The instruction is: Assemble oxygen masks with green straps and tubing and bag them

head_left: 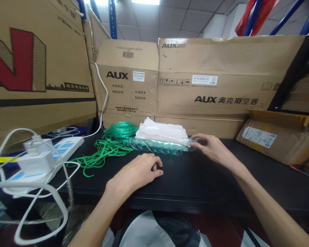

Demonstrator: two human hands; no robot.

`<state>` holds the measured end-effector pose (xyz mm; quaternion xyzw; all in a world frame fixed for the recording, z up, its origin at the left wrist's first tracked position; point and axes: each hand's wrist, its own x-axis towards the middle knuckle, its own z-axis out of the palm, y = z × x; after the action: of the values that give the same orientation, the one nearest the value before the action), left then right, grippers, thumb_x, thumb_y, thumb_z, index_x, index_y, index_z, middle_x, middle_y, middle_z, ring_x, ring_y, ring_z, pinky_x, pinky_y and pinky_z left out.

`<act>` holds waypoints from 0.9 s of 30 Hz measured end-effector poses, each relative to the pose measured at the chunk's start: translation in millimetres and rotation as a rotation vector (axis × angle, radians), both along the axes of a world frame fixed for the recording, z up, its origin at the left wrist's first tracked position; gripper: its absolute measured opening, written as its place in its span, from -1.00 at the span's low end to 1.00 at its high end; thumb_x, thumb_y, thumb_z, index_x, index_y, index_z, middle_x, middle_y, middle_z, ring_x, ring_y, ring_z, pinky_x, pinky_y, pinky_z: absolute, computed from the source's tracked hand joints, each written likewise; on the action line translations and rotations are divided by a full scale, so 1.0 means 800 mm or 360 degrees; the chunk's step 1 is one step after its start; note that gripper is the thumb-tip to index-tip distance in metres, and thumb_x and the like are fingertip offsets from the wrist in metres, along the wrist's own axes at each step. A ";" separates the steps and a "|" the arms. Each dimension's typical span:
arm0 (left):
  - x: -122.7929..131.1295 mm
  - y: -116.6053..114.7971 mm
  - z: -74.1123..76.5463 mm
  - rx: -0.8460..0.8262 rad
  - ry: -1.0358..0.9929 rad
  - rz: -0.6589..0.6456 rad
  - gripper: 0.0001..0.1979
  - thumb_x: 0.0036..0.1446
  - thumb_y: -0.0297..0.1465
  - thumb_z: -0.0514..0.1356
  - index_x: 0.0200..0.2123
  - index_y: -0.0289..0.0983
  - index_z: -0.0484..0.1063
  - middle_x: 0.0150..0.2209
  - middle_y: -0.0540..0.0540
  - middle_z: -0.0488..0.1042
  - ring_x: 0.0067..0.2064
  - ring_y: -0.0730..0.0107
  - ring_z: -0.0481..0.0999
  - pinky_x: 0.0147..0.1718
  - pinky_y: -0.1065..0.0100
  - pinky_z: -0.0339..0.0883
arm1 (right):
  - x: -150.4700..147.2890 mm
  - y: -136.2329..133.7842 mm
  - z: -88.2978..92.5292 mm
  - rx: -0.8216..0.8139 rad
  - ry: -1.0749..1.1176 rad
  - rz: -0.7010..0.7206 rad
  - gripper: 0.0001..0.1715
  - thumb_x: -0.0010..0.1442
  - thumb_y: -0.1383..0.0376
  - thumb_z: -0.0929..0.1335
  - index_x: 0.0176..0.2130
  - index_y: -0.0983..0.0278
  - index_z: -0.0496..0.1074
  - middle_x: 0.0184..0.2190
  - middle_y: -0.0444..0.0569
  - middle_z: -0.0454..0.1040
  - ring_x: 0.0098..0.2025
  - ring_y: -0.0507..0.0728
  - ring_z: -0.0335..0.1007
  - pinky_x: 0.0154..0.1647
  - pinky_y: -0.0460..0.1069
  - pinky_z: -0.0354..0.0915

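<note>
A row of nested clear green plastic masks [159, 146] lies across the black table. At its right end my right hand [208, 145] is closed, thumb and fingers pinching the endmost mask [189, 141]. My left hand [140, 169] rests on the table in front of the row, loosely curled, with a gap between thumb and index finger and nothing in it. Left of the masks lie a tangle of green elastic straps [109, 149] and a coil of green tubing [125, 129]. Behind the row sits a stack of white plastic bags [161, 130].
A white power strip [69, 145] with plugged-in adapters [37, 159] and looping white cables takes up the left side. Large cardboard panels [208, 85] stand along the back. On the right sits a cardboard box [280, 137]. The table's front edge [170, 202] runs below my hands.
</note>
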<state>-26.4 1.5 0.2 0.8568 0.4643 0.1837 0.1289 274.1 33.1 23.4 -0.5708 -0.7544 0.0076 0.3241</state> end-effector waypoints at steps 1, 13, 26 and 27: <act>0.002 -0.001 -0.001 -0.0001 -0.0011 -0.0004 -0.81 0.25 -0.19 0.20 -0.12 -0.05 0.55 -0.24 0.03 0.54 -0.09 0.23 0.48 -0.12 0.30 0.25 | -0.002 0.006 0.000 0.0002 -0.0020 0.0010 -0.57 0.28 0.04 0.36 0.01 0.22 0.57 -0.14 0.06 0.67 -0.06 0.29 0.58 -0.05 0.09 0.38; 0.009 0.002 -0.012 -0.0008 -0.0063 -0.0021 -0.79 0.26 -0.17 0.18 -0.09 -0.01 0.52 -0.18 0.03 0.52 -0.04 0.20 0.48 -0.05 0.25 0.26 | -0.004 0.023 -0.003 -0.0029 -0.0293 0.0133 -0.45 0.38 0.09 0.29 0.24 0.26 0.45 0.17 0.14 0.51 0.23 0.40 0.41 0.20 0.21 0.28; 0.022 0.011 -0.011 0.0412 -0.0066 -0.0033 -0.71 0.33 -0.26 0.17 0.09 -0.11 0.44 0.08 -0.08 0.42 0.13 0.15 0.41 0.11 0.20 0.26 | -0.005 0.026 0.003 -0.0152 -0.0425 0.0269 -0.48 0.37 0.11 0.28 0.21 0.21 0.47 0.01 0.10 0.64 0.00 0.34 0.58 0.04 0.14 0.38; 0.027 0.017 -0.008 0.0558 -0.0074 -0.0032 -0.69 0.35 -0.29 0.15 0.13 -0.14 0.41 0.11 -0.11 0.39 0.16 0.14 0.37 0.16 0.18 0.23 | -0.005 0.026 0.003 -0.0153 -0.0425 0.0270 -0.48 0.37 0.11 0.28 0.21 0.22 0.47 0.00 0.10 0.64 0.00 0.34 0.58 0.04 0.14 0.38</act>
<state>-5.0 15.0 -6.2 0.8663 0.4133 0.2804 -0.0101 270.1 53.7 26.1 -0.5159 -0.8350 -0.0048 0.1914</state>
